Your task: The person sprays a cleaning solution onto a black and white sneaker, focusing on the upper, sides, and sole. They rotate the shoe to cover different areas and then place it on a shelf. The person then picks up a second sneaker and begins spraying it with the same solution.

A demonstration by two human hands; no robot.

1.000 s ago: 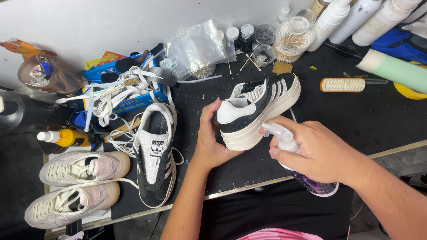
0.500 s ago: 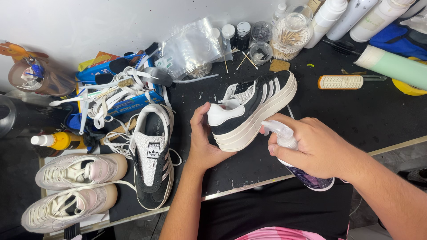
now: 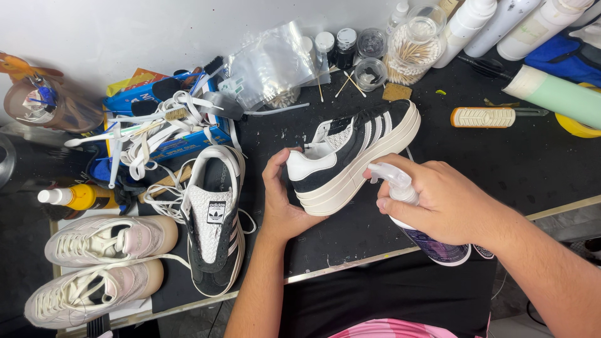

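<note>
My left hand (image 3: 283, 203) grips the heel of a black sneaker (image 3: 360, 150) with white stripes and a thick cream sole, tilted on its side above the black mat (image 3: 501, 169). My right hand (image 3: 447, 203) holds a spray bottle (image 3: 432, 241) with a clear nozzle pointing at the sneaker's sole, a few centimetres from it. The matching black sneaker (image 3: 215, 219) lies flat on the mat to the left, laces out.
Two pale pink sneakers (image 3: 103, 263) lie at the left edge. White laces and brushes (image 3: 150, 128) pile on blue boxes behind. Jars, a cotton swab container (image 3: 412, 53), white bottles (image 3: 501, 22), a green roll (image 3: 551, 94) and a brush (image 3: 482, 117) line the back.
The held sneaker and both hands have stayed nearly the same; the shoe tipped slightly with the sole turned more toward the spray nozzle.
</note>
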